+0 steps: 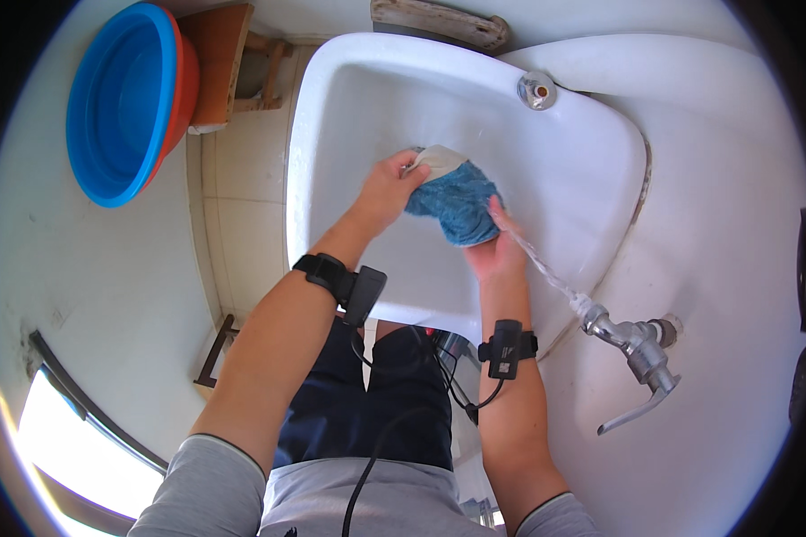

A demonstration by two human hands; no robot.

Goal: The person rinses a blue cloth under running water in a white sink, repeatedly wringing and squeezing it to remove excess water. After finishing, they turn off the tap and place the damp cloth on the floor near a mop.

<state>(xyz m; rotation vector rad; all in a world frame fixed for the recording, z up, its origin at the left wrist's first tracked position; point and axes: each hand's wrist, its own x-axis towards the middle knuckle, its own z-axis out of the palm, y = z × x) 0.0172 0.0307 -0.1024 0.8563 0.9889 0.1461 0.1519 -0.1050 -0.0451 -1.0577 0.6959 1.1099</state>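
A wet blue fuzzy cloth item (458, 198) with a pale beige patch or cuff (442, 161) is stretched between my hands over the white ceramic sink (403, 282). My left hand (393, 184) pinches it at the beige part, thumb on top. At its lower right edge, my right hand (500, 241) holds the blue part from beneath, fingers partly hidden behind the cloth. From the chrome tap (628, 339) on the right wall, a stream of water (541, 265) runs onto my right hand and the cloth's edge.
A metal fitting (537, 90) sits on the sink's back right corner. Blue and red plastic basins (124, 107), nested and tilted, rest by a brown wooden board (218, 67) at the far left. A weathered wooden piece (440, 21) stands behind the sink. Black cables hang between my arms.
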